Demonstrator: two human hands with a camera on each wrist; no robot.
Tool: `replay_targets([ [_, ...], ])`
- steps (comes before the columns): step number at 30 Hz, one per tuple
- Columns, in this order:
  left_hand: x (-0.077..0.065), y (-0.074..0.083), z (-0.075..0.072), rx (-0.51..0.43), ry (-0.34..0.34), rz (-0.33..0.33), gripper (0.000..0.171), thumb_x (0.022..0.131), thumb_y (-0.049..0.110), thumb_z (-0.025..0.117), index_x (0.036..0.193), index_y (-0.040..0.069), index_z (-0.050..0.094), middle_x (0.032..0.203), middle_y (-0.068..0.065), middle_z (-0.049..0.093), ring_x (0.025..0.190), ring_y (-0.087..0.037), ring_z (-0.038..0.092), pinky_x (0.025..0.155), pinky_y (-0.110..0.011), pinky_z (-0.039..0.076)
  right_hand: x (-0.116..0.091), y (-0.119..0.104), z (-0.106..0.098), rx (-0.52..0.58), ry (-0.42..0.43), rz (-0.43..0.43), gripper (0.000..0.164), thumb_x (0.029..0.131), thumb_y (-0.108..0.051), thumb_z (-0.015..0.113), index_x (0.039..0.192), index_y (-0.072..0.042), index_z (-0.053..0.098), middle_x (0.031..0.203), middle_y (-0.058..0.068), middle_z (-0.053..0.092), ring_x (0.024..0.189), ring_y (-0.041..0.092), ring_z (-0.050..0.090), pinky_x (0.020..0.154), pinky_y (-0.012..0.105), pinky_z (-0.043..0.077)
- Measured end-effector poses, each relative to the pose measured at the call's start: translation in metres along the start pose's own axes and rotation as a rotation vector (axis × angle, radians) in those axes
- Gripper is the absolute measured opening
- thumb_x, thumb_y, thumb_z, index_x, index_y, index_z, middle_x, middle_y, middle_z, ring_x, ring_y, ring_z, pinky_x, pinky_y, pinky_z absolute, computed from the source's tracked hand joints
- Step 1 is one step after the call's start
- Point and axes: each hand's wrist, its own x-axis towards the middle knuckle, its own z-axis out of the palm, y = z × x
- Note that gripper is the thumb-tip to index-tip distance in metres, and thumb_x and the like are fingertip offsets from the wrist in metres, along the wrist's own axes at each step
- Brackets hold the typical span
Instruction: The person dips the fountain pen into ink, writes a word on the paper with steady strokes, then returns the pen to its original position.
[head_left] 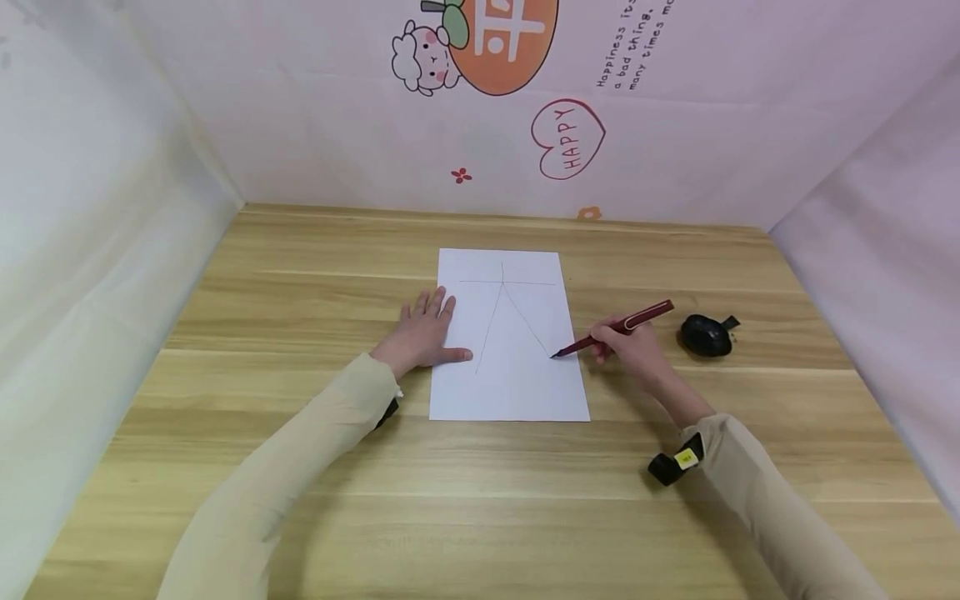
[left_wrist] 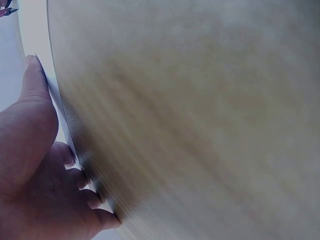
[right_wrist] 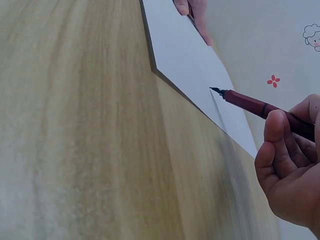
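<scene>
A white sheet of paper lies on the wooden table, bearing thin drawn lines: a short upright stroke, a crossing horizontal line and two slanting lines that spread downward. My left hand rests with spread fingers on the sheet's left edge, thumb reaching onto the paper. In the left wrist view, the thumb lies along the paper's edge. My right hand pinches a dark red fountain pen at the sheet's right side. The pen's nib is right at the lower end of the right slanting line. In the right wrist view, the pen points at the paper.
A small black rounded object with a tab sits on the table to the right of my right hand. Behind the table hangs a white printed cloth; more pale cloth borders both sides.
</scene>
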Motion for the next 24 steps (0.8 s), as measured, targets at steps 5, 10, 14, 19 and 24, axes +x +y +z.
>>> replay_targets([
  [5, -0.001, 0.0002, -0.0008, 0.009, -0.002, 0.0, 0.1, 0.086, 0.062, 0.051, 0.151, 0.006, 0.0, 0.158, -0.015, -0.011, 0.146, -0.038, -0.006, 0.115, -0.06, 0.008, -0.0019, -0.0005, -0.0017, -0.002, -0.009, -0.004, 0.034, 0.092, -0.015, 0.056, 0.106, 0.016, 0.057, 0.063, -0.007, 0.062, 0.058, 0.006, 0.059, 0.06, 0.022, 0.053],
  [10, -0.0016, 0.0006, -0.0012, 0.009, -0.004, -0.001, 0.1, 0.086, 0.062, 0.051, 0.151, 0.006, 0.0, 0.158, -0.015, -0.01, 0.146, -0.038, -0.006, 0.115, -0.06, 0.007, -0.0028, 0.0005, -0.0036, -0.024, -0.013, 0.0, 0.033, 0.092, -0.015, 0.055, 0.107, 0.015, 0.057, 0.064, -0.006, 0.062, 0.059, 0.004, 0.058, 0.06, 0.022, 0.052],
  [14, -0.0014, 0.0005, -0.0006, 0.009, -0.009, -0.004, 0.1, 0.086, 0.063, 0.05, 0.151, 0.007, -0.001, 0.158, -0.015, -0.011, 0.146, -0.037, -0.007, 0.115, -0.059, 0.007, -0.0045, -0.0001, -0.0047, -0.027, -0.023, -0.007, 0.032, 0.092, -0.013, 0.055, 0.105, 0.016, 0.056, 0.064, -0.006, 0.062, 0.059, 0.004, 0.058, 0.059, 0.022, 0.052],
  [19, -0.001, 0.0004, -0.0004, 0.004, -0.003, -0.001, 0.1, 0.086, 0.063, 0.051, 0.151, 0.006, 0.0, 0.158, -0.015, -0.01, 0.146, -0.038, -0.007, 0.115, -0.059, 0.007, -0.0062, -0.0022, -0.0062, -0.038, -0.028, -0.002, 0.031, 0.092, -0.014, 0.055, 0.102, 0.015, 0.057, 0.063, -0.008, 0.062, 0.059, 0.003, 0.058, 0.059, 0.022, 0.052],
  [24, -0.0014, 0.0004, -0.0007, -0.001, 0.003, 0.0, 0.1, 0.086, 0.062, 0.051, 0.151, 0.006, 0.0, 0.158, -0.015, -0.01, 0.146, -0.038, -0.006, 0.115, -0.06, 0.008, -0.0065, -0.0041, -0.0073, -0.044, -0.039, -0.001, 0.029, 0.092, -0.012, 0.055, 0.101, 0.015, 0.056, 0.062, -0.008, 0.062, 0.058, 0.003, 0.058, 0.058, 0.023, 0.052],
])
